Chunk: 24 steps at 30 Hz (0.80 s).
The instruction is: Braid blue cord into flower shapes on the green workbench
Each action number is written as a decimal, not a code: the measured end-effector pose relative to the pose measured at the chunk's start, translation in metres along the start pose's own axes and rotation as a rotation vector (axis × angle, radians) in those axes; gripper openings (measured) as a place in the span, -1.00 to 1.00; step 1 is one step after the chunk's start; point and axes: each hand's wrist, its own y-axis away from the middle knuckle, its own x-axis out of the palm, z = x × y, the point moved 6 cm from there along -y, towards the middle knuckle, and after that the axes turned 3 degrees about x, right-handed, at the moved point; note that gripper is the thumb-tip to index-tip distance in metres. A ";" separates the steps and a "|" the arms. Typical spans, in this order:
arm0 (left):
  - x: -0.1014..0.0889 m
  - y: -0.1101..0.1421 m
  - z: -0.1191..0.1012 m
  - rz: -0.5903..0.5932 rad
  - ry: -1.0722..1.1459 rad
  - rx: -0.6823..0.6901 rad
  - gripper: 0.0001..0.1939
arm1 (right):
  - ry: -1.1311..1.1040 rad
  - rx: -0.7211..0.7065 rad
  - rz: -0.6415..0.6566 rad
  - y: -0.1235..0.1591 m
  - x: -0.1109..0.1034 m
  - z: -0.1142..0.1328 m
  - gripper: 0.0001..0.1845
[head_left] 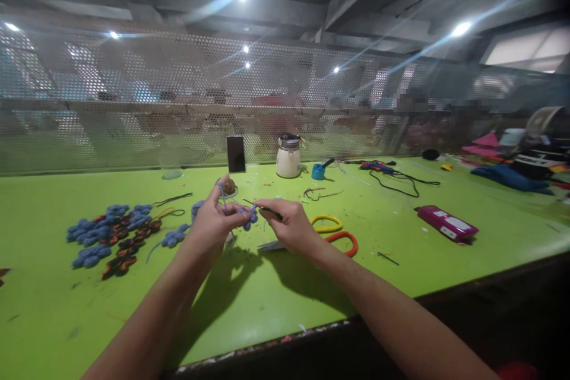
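Between my fingers hangs a small blue-purple crochet flower (250, 218), held above the table. My left hand (214, 217) pinches it, and a strand of yarn runs over the raised index finger. My right hand (287, 222) is closed around a crochet hook (269, 212) whose tip meets the flower. Under and beside the right forearm lie scissors (342, 243) with one yellow and one red-orange handle. Left of my left hand rests a single blue flower (173, 236) with a loose tail. Farther left is a pile of blue and dark orange-brown crochet flowers (111, 230).
A brown ball (229, 187) sits behind my left hand. Along the back stand a phone (236, 154), a white jar (288, 159) and a small blue pot (318, 171). A glue gun (378, 167) with its cord and a magenta case (446, 224) lie to the right. The green table's (249, 332) front edge is near.
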 end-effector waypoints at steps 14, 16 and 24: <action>0.005 0.009 -0.002 0.015 -0.226 -0.028 0.04 | -0.243 0.405 0.309 0.000 0.008 -0.019 -0.86; 0.006 0.011 -0.005 -0.047 -0.251 0.021 -0.04 | -0.439 0.606 0.275 0.006 0.016 -0.028 -0.85; 0.009 0.010 -0.010 -0.107 -0.013 0.021 0.03 | -0.952 0.608 0.016 0.007 0.025 -0.021 -0.67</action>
